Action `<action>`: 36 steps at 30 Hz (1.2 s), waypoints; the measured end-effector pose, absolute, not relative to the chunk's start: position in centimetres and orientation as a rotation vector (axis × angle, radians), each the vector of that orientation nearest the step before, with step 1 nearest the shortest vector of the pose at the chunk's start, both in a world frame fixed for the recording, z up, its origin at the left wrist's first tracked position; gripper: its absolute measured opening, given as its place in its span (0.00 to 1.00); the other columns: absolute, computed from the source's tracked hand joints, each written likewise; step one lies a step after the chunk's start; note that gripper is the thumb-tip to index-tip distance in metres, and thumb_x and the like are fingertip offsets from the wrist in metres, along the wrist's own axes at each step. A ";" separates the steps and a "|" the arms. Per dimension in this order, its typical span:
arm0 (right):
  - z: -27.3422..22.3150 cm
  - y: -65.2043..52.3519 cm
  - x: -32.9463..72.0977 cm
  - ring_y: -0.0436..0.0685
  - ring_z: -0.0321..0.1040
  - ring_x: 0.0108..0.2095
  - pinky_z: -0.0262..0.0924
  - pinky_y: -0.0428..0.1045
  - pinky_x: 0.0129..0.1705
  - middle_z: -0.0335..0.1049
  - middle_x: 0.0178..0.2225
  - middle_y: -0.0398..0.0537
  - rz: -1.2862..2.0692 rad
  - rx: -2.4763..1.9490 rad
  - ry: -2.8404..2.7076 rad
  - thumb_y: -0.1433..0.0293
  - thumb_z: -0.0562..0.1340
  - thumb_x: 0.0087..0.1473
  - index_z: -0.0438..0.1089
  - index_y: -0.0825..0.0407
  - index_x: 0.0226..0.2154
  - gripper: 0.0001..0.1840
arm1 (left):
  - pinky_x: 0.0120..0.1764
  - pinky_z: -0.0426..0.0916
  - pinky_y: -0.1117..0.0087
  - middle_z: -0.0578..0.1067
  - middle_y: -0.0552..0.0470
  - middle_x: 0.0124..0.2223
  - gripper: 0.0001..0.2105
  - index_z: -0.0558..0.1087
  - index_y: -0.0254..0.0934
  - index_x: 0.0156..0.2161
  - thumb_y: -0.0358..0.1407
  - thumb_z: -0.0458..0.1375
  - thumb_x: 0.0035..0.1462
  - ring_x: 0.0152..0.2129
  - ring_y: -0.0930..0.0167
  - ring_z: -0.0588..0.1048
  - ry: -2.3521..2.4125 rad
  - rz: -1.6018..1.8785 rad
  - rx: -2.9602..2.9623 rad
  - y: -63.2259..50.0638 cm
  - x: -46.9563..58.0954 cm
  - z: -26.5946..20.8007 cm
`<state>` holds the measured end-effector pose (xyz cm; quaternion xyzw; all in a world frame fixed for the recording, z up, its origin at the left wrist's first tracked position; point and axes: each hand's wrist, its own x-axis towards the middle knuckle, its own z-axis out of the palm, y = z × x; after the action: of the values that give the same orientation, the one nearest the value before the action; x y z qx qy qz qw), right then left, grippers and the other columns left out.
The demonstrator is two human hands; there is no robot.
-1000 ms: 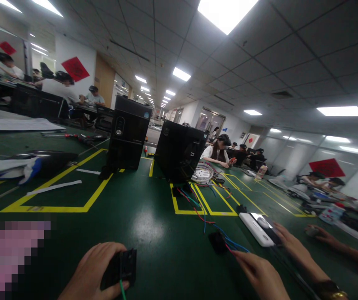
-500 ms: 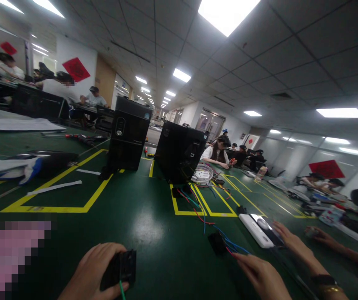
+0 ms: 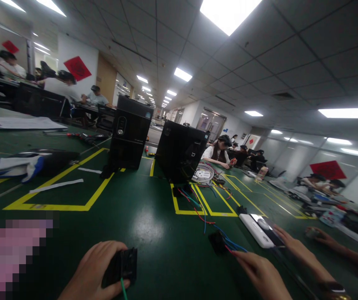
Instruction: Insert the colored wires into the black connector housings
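My left hand [image 3: 100,266] is closed around a small black block-like part [image 3: 128,264], thumb below and fingers over the top. A green wire [image 3: 123,287] comes out of the block near the thumb. My right hand [image 3: 260,271] has its thumb and fingertips pinched at red and blue wires [image 3: 230,242]. Those wires run to a second black block [image 3: 216,241], just beyond the fingertips by the table surface. Exactly which strands lie between the fingers is partly hidden.
Beyond the hands stand two black computer cases [image 3: 131,133]. A white basket [image 3: 204,173] and loose wires [image 3: 194,200] lie beside them. Another person's hand [image 3: 294,243] is at a white device [image 3: 256,231] on the right. Gloves [image 3: 19,166] and a paper strip [image 3: 56,185] lie left.
The view shifts very slightly. Both my hands keep nearly the same pose and hold. The co-worker's wrist at the right has moved a little to the right and down.
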<state>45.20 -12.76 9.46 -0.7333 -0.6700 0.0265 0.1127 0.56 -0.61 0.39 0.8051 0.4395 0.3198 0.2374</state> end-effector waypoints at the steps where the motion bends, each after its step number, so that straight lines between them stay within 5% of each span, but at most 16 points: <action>1: 9.5 -12.7 45.2 0.62 0.74 0.43 0.65 0.51 0.43 0.77 0.44 0.47 0.089 -2.163 -1.961 0.63 0.52 0.60 0.75 0.45 0.47 0.20 | 0.47 0.64 0.51 0.76 0.50 0.45 0.17 0.73 0.45 0.44 0.39 0.65 0.47 0.44 0.54 0.72 1.206 0.877 2.208 -0.7 0.5 0.4; 13: 9.1 -11.8 44.0 0.59 0.72 0.44 0.64 0.52 0.45 0.74 0.48 0.50 0.119 -2.318 -1.941 0.66 0.49 0.57 0.58 0.50 0.62 0.30 | 0.47 0.65 0.53 0.77 0.50 0.44 0.18 0.73 0.45 0.44 0.40 0.66 0.46 0.44 0.55 0.73 1.184 0.903 2.229 -0.4 0.3 -0.3; 25: 9.8 -9.7 43.2 0.63 0.72 0.46 0.63 0.54 0.44 0.76 0.47 0.52 0.209 -2.387 -1.906 0.68 0.51 0.55 0.67 0.48 0.57 0.27 | 0.48 0.64 0.52 0.77 0.50 0.44 0.17 0.73 0.45 0.44 0.39 0.65 0.46 0.44 0.55 0.72 1.193 0.919 2.210 -0.5 0.4 -0.1; 36: 9.5 -8.6 44.5 0.62 0.69 0.51 0.58 0.56 0.53 0.73 0.51 0.51 0.325 -2.322 -1.898 0.68 0.51 0.54 0.70 0.49 0.54 0.26 | 0.46 0.64 0.52 0.77 0.50 0.43 0.17 0.73 0.44 0.42 0.38 0.65 0.44 0.42 0.55 0.73 1.240 0.950 2.172 -1.1 1.0 1.2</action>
<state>44.54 -8.56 9.46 -0.7681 -0.6281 0.1076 0.0625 0.96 -1.12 1.22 0.7900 0.4507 0.3456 0.2309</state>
